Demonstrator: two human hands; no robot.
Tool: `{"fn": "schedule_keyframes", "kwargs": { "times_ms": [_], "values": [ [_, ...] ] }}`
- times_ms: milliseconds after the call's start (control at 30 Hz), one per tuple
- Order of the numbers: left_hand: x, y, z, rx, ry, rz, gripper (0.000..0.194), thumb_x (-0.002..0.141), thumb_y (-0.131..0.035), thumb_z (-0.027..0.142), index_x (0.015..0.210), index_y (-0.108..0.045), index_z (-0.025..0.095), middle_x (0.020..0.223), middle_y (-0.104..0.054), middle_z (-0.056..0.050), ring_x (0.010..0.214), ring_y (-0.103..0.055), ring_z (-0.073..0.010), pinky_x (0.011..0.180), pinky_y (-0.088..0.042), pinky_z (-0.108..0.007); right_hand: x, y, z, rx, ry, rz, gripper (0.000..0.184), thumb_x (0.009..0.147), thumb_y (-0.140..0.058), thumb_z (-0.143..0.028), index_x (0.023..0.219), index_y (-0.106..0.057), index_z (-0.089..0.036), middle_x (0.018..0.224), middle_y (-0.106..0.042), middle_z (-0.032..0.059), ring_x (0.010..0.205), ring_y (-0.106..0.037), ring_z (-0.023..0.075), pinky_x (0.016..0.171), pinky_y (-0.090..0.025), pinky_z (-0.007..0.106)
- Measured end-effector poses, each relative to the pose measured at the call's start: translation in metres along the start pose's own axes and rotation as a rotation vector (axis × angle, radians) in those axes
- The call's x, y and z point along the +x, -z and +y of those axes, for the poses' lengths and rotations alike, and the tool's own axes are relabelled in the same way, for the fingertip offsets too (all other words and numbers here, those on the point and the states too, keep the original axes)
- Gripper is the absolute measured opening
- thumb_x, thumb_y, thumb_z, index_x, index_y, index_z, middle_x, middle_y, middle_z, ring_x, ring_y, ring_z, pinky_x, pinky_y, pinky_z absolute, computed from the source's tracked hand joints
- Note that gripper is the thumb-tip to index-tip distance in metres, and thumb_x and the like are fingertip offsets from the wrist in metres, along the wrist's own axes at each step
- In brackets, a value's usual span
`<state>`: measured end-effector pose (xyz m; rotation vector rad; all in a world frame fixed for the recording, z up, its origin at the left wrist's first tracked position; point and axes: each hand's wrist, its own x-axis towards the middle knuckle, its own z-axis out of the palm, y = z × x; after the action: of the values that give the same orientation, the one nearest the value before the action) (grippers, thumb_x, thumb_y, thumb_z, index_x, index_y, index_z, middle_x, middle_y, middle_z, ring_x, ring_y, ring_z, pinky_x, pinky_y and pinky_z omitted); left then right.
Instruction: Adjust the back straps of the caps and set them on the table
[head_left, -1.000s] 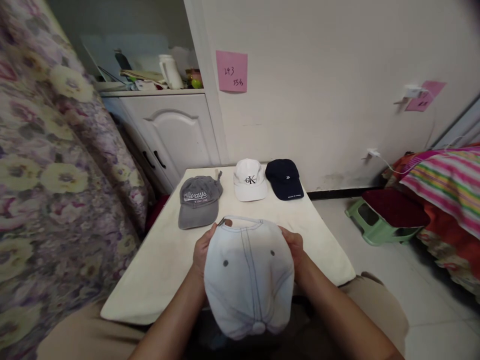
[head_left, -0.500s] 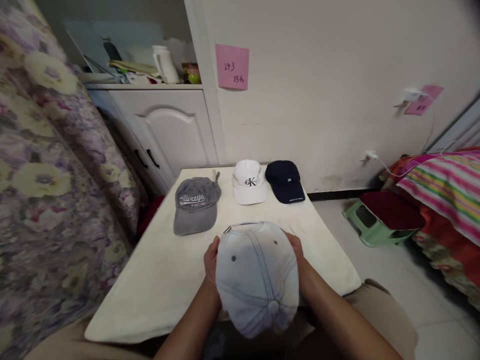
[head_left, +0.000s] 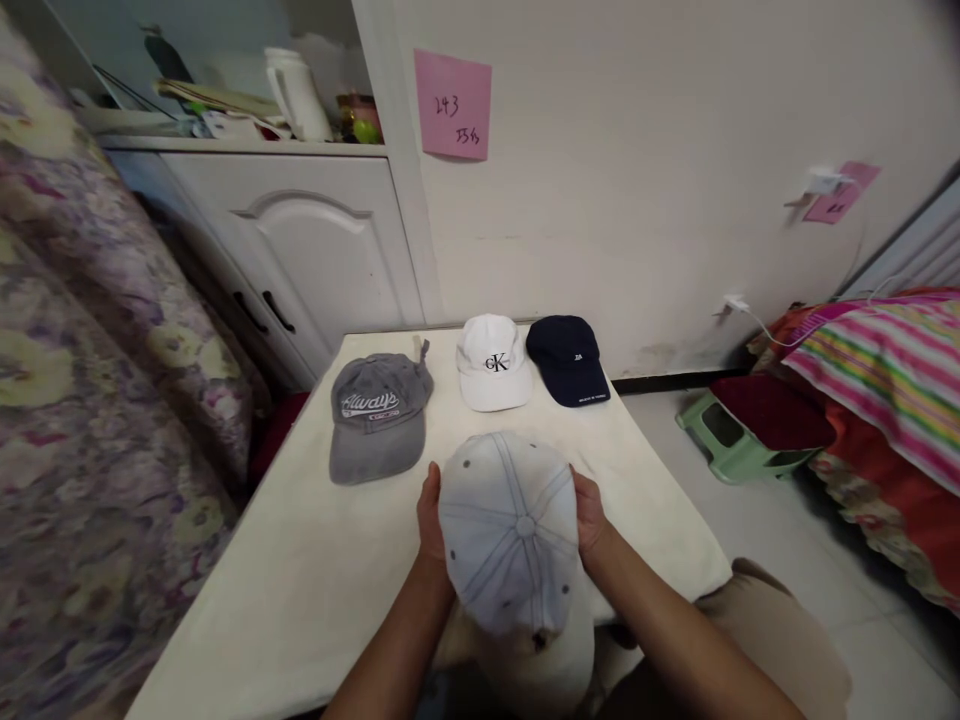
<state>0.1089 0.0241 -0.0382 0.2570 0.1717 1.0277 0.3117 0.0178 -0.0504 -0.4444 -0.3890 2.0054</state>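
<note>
A pale denim baseball cap (head_left: 499, 500) is held up at the table's near edge, its crown facing me and its brim toward my body. My left hand (head_left: 433, 515) grips its left side and my right hand (head_left: 589, 512) its right side; most of the fingers are hidden behind the cap. Beyond my left hand lies a grey cap (head_left: 381, 410) with white "Always" lettering. Farther back, a white cap (head_left: 493, 365) with a black "CK" logo sits beside a navy cap (head_left: 568, 360), both brims toward me.
The caps lie on a table with a cream cover (head_left: 300, 570). A wall with a pink note (head_left: 453, 105) and a white cabinet (head_left: 300, 240) stand behind. A flowered curtain (head_left: 82, 420) hangs at left. A green stool (head_left: 750, 430) and a striped bed (head_left: 892, 380) are at right.
The denim cap has tipped between my hands, so its top button has risen and its brim now shows at the bottom. The view has shifted slightly; the other caps lie unmoved.
</note>
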Motion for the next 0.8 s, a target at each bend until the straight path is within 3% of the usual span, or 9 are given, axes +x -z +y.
{"fn": "schedule_keyframes", "kwargs": {
  "times_ms": [200,400,500,667,800],
  "values": [
    [-0.005,0.007,-0.003,-0.019,0.056,0.001,0.060,0.094,-0.040,0.057,0.114,-0.074,0.011,0.116,-0.074,-0.016,0.133,-0.050,-0.0368,0.116,-0.029,-0.052,0.010,0.003,-0.001,0.031,0.088,0.130,0.023,0.071,-0.067,-0.032,0.088,-0.074,-0.018,0.080,-0.078,0.0056,0.098,-0.071,0.0312,0.095,-0.053,0.052],
    [-0.009,0.006,0.000,-0.017,0.026,-0.080,0.049,0.098,-0.036,0.039,0.105,-0.078,0.013,0.104,-0.078,-0.012,0.130,-0.056,-0.0314,0.117,-0.030,-0.046,0.014,0.003,-0.003,0.093,0.060,0.129,0.027,0.072,-0.068,-0.035,0.092,-0.074,-0.017,0.084,-0.079,0.0064,0.103,-0.070,0.0315,0.097,-0.051,0.053],
    [-0.007,0.004,0.001,-0.017,-0.021,-0.043,0.048,0.098,-0.036,0.031,0.099,-0.080,0.013,0.095,-0.080,-0.011,0.124,-0.061,-0.0296,0.117,-0.032,-0.044,0.010,0.006,-0.002,0.104,0.057,0.114,0.034,0.073,-0.071,-0.043,0.095,-0.074,-0.018,0.090,-0.079,0.0081,0.108,-0.068,0.0327,0.101,-0.048,0.054],
    [-0.007,-0.006,-0.003,-0.034,-0.117,0.041,0.038,0.093,-0.043,0.022,0.083,-0.079,0.017,0.081,-0.080,-0.004,0.106,-0.071,-0.0258,0.111,-0.042,-0.039,-0.002,0.017,0.005,0.082,-0.035,-0.043,0.069,0.059,-0.077,-0.068,0.104,-0.073,-0.016,0.100,-0.078,0.0136,0.118,-0.062,0.0375,0.104,-0.042,0.058],
    [-0.008,-0.015,-0.002,-0.013,-0.098,0.174,0.032,0.089,-0.047,0.018,0.080,-0.078,0.018,0.072,-0.078,-0.003,0.100,-0.072,-0.0278,0.104,-0.049,-0.042,-0.004,0.014,0.011,0.059,-0.042,0.010,0.061,0.059,-0.080,-0.061,0.100,-0.074,-0.015,0.092,-0.079,0.0113,0.114,-0.064,0.0378,0.105,-0.043,0.056]
  ]
}}
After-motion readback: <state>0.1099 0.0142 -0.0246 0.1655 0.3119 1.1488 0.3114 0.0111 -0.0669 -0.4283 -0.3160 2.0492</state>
